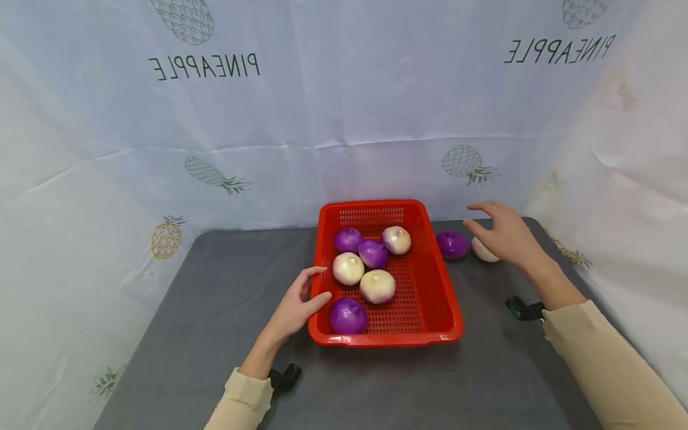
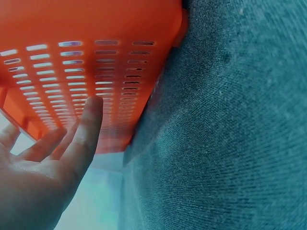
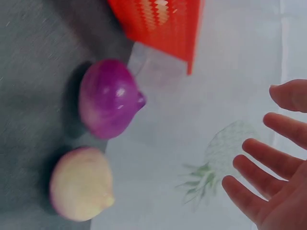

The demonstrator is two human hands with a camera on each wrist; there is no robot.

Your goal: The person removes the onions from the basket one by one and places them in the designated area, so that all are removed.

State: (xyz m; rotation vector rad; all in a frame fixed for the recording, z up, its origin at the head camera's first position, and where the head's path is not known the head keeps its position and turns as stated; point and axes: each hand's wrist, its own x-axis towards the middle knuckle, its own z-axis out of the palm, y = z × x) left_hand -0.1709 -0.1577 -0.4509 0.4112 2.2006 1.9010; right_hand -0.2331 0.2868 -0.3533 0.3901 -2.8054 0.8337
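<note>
A red plastic basket holds several purple and cream-white onions, among them a purple onion in its near left corner and a white onion by the middle. My left hand is at the basket's left side, its thumb over the rim; the left wrist view shows loosely extended fingers along the slotted outer wall. Right of the basket, another purple onion and a white onion lie on the table. Above them hovers my right hand, fingers spread, holding nothing; it partly hides that white onion in the head view.
A dark grey cloth covers the table. White curtains with pineapple prints hang behind the table and on both sides. The basket stands close to the table's back edge.
</note>
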